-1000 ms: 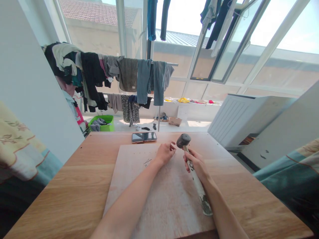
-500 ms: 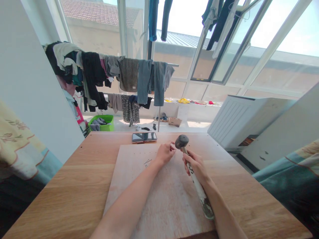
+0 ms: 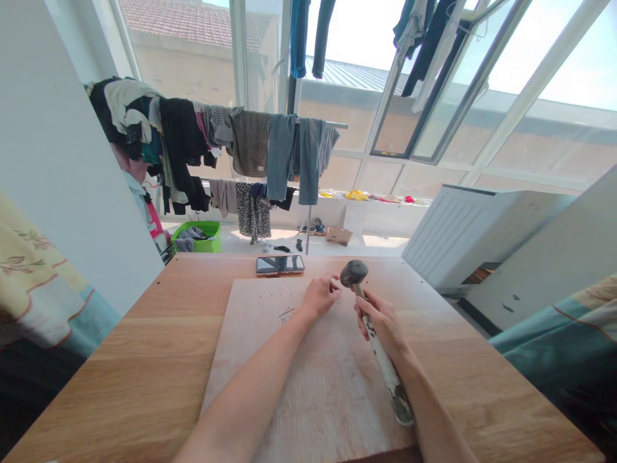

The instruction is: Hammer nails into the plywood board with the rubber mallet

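My right hand (image 3: 380, 325) grips the pale handle of a hammer (image 3: 355, 274), whose dark head hangs just above the far part of a pale wooden board (image 3: 270, 379). My left hand (image 3: 321, 296) rests on the board right beside the hammer head, its fingers pinched together on something too small to make out. Several loose nails (image 3: 285, 314) lie on the board just left of that hand.
The board lies on a wooden table (image 3: 144, 360). A phone (image 3: 280, 264) lies at the table's far edge. Beyond stand a rack of hanging clothes (image 3: 216, 151), a green basket (image 3: 197, 236), white panels (image 3: 482, 231) at right, and a patterned cloth (image 3: 33, 283) at left.
The hammer head dipped slightly towards my left hand's fingers and rose again. My left hand stayed pinched in the same spot.
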Motion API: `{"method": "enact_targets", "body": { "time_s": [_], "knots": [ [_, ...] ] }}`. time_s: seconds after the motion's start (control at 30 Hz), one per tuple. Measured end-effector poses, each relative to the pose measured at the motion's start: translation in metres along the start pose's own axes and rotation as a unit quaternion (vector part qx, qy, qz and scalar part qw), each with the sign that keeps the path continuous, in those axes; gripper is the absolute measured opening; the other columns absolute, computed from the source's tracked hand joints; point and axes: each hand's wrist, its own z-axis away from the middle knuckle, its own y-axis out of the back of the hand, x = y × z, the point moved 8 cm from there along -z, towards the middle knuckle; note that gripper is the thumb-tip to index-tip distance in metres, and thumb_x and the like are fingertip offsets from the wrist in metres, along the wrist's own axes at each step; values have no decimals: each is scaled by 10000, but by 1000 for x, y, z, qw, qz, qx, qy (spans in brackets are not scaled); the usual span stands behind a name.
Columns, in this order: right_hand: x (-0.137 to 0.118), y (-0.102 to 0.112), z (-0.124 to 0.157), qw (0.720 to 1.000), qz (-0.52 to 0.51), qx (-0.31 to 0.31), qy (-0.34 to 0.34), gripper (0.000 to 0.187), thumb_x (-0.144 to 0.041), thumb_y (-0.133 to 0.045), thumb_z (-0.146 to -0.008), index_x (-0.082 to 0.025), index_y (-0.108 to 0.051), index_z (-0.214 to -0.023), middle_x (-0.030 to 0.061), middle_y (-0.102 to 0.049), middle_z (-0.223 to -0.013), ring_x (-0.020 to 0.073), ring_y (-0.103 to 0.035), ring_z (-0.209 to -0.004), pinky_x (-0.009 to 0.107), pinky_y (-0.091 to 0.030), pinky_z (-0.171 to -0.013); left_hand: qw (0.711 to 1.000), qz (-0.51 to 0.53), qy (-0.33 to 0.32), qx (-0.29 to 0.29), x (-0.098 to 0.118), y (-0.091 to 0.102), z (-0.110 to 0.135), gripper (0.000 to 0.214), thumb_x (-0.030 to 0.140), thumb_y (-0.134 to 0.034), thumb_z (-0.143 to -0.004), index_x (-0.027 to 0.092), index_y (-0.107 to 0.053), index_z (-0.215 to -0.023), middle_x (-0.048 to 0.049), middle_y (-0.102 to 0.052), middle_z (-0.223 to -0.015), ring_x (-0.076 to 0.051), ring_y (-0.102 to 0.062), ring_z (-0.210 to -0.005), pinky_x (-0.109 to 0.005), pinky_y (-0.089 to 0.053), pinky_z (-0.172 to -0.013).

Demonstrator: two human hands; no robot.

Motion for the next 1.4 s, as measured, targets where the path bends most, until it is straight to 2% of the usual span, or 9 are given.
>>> {"method": "enact_targets", "body": {
  "time_s": [0.3,0.4,0.5,0.63,0.8,1.03,1.17,1.3,1.4],
  "knots": [
    [2,5,-2,999,-5,30,13,316,-508,-659,-765,-222,-537,-711,-80,-515,-554,80,-466,-313,211,-357,-289,998,-33,26,-49,9,0,0,417,156,-689,-789,138,-592,-1194,-79,-737,-1001,-151,-693,-775,-255,-549,-738],
    [4,10,-3,998,0,55,9,316,-499,-652,-755,-223,-519,-678,-75,-510,-517,85,-458,-306,212,-354,-286,994,-69,30,-80,18,19,-5,490,279,-748,-749,135,-595,-1191,-126,-656,-1178,-155,-686,-793,-263,-548,-731],
    [7,14,-4,997,7,73,-1,308,-493,-645,-746,-227,-519,-657,-77,-492,-452,93,-443,-295,216,-357,-284,982,-127,25,-135,28,45,-5,353,307,-766,-679,157,-678,-986,-92,-665,-1065,-197,-668,-833,-285,-529,-750],
    [10,16,-6,997,9,83,-9,307,-500,-645,-723,-229,-525,-644,-74,-500,-455,96,-444,-301,223,-367,-282,939,-231,25,-253,33,63,15,217,260,-797,-535,179,-657,-680,-21,-637,-671,-227,-626,-661,-295,-480,-601],
    [12,13,-5,997,13,73,-15,307,-495,-637,-716,-234,-510,-618,-78,-482,-433,102,-451,-299,224,-362,-280,843,-414,0,-343,35,62,50,186,261,-765,-580,171,-660,-705,-57,-674,-719,-235,-619,-644,-290,-430,-536],
    [11,9,-5,998,13,60,-14,298,-483,-628,-714,-230,-510,-612,-81,-485,-452,96,-453,-301,220,-363,-280,828,-439,-28,-346,45,54,65,150,153,-712,-618,182,-667,-758,-80,-709,-841,-241,-649,-732,-287,-470,-590],
    [12,9,-5,998,13,59,-16,307,-494,-620,-727,-230,-508,-617,-82,-480,-448,94,-444,-298,220,-361,-284,852,-415,-42,-316,41,59,57,102,124,-700,-629,177,-660,-708,-67,-685,-754,-228,-634,-685,-289,-478,-607],
    [13,10,-6,998,13,64,-13,302,-491,-624,-726,-226,-520,-628,-80,-493,-494,98,-467,-314,225,-371,-285,953,-207,-50,-217,38,63,31,155,43,-686,-572,169,-652,-656,-10,-645,-645,-180,-612,-630,-247,-470,-593],
    [12,11,-6,998,15,65,-11,292,-482,-628,-724,-224,-526,-635,-79,-500,-511,99,-468,-313,230,-374,-284,992,-64,-29,-101,27,62,12,142,79,-644,-684,161,-692,-789,-6,-686,-712,-153,-646,-683,-221,-503,-643]
  ]
}}
